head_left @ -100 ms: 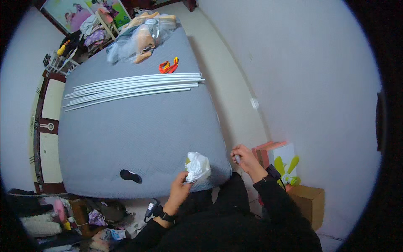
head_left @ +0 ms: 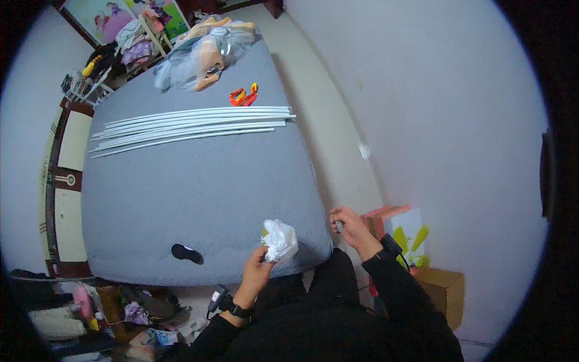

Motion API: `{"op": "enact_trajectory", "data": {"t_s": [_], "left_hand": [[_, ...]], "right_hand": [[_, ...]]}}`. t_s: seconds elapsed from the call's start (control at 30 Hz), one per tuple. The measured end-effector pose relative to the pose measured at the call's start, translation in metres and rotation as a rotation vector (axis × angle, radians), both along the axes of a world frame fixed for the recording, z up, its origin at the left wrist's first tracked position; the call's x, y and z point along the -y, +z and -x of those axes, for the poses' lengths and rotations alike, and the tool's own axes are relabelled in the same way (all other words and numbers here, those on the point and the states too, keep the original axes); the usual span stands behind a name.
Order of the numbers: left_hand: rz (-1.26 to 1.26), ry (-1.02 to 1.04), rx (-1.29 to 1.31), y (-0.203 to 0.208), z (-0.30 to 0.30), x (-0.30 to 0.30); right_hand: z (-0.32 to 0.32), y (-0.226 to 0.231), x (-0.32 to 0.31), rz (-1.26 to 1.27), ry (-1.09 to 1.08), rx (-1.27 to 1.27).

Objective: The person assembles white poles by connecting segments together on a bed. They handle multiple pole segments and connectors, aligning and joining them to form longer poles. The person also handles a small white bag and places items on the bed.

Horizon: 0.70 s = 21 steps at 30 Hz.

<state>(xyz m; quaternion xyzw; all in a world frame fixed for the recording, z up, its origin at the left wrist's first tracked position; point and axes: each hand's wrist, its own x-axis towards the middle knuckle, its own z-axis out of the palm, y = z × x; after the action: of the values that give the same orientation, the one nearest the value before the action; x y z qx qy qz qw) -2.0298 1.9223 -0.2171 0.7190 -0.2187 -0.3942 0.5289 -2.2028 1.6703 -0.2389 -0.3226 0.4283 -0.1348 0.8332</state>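
Note:
My left hand (head_left: 257, 274) is closed on a crumpled white plastic bag (head_left: 281, 241), held above the near right part of the grey-covered bed (head_left: 181, 199). What the bag contains cannot be made out. To the right, past the bed's edge, my right hand (head_left: 354, 230) has its fingers curled round a small pale grey piece (head_left: 339, 226), whose kind is too small to tell. Several long white rods (head_left: 193, 128) lie side by side across the middle of the bed. A flat black oblong thing (head_left: 187, 253) rests near the front edge, left of the bag.
Sheer fabric with peach trim (head_left: 208, 57) lies heaped at the bed's far end, near a red-orange bundle (head_left: 243, 96). On the right stand a green-bladed fan (head_left: 412, 244) and a cardboard box (head_left: 442, 292) by the wall (head_left: 446, 120). Clutter (head_left: 139, 314) fills the lower left.
The white bag has shifted slightly left in my left hand. My right hand has moved a touch left and up, its fingers still curled.

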Motion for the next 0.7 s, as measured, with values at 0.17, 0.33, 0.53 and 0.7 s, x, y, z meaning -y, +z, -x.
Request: {"op": "enact_trajectory", "data": {"t_s": [0.17,0.33,0.53,0.7], "left_hand": [[-0.043,0.098,0.056,-0.028,-0.044,0.009],[-0.118,0.170,0.100,-0.070,-0.079,0.049],[-0.507,0.202,0.195,-0.129,-0.083,0.107],[-0.522,0.452,0.188,-0.152,-0.060,0.166]], "right_hand": [[-0.074,-0.006,0.036,0.263,0.207,-0.180],[-0.134,-0.036,0.125,0.380,0.353,-0.316],[-0.237,-0.168,0.295,0.988,0.541,-0.437],[-0.322,-0.258,0.392,1.257,0.641,-0.406]]}}
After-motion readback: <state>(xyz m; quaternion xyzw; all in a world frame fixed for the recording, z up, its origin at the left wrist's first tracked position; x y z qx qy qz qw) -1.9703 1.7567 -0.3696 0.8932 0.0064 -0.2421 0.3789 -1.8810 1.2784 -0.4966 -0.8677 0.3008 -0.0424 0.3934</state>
